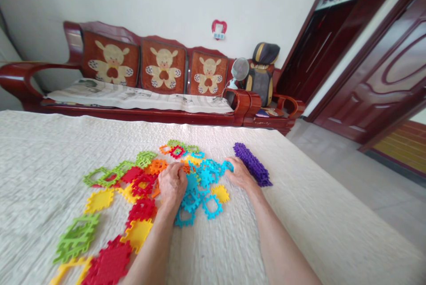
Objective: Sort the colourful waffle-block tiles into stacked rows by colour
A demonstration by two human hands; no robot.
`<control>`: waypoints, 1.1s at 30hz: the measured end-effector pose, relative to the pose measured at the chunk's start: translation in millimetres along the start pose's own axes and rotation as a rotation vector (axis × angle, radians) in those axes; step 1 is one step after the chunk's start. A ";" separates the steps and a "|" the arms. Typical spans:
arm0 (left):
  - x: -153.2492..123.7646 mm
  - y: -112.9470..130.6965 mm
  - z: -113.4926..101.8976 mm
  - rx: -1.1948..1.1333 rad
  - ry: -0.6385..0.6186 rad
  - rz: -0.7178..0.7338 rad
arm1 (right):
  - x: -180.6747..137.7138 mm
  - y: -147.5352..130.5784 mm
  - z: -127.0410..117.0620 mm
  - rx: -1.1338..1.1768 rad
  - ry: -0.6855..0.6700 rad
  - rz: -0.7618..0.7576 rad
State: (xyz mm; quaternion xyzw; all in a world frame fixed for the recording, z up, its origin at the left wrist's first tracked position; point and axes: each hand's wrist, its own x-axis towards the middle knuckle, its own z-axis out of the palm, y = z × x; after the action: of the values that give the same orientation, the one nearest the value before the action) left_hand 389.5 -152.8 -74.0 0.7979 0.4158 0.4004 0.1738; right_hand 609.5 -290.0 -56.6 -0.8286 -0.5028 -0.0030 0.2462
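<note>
Flat interlocking plastic tiles in several colours lie spread over a cream quilted bedcover. My left hand rests knuckles-up on the cluster of blue tiles, fingers curled down among them. My right hand lies beside the blue pieces, fingertips closed on a blue tile. Just right of that hand sits a long purple stack of joined tiles. Red tiles, yellow tiles and green tiles lie to the left.
A red wooden sofa with bear-print cushions stands beyond the bed's far edge. A small fan and a black massage cushion sit at its right end. Dark red doors and tiled floor are to the right.
</note>
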 end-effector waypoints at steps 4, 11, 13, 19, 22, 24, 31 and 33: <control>0.6 0.0 -0.3 -0.004 -0.014 0.002 | -1.7 5.0 -1.8 0.020 -0.032 -0.039; 0.5 1.7 -0.5 -0.013 -0.009 -0.009 | 14.0 10.4 3.4 0.048 0.103 -0.026; 0.3 1.5 0.1 -0.010 -0.004 -0.002 | 28.6 7.5 1.9 0.006 0.110 -0.078; -0.3 1.0 0.8 -0.027 -0.007 -0.004 | 77.5 -1.1 -12.8 -0.264 -0.039 -0.066; -0.4 0.6 1.1 -0.037 -0.005 -0.002 | 91.1 -0.6 -16.7 -0.325 -0.106 -0.007; -0.5 0.1 1.6 -0.038 -0.005 -0.004 | 95.6 1.6 -17.0 -0.332 -0.125 0.007; -0.1 0.4 1.4 -0.034 -0.012 -0.007 | 99.2 8.9 -15.6 -0.371 -0.216 0.029; 0.0 1.5 0.2 -0.032 -0.019 -0.009 | 99.1 10.1 -15.0 -0.373 -0.224 0.024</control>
State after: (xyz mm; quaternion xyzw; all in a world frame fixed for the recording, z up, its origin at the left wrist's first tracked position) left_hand 390.4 -153.6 -73.2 0.7968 0.4112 0.3988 0.1923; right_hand 670.5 -217.5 -22.5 -0.8609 -0.5078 -0.0007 0.0312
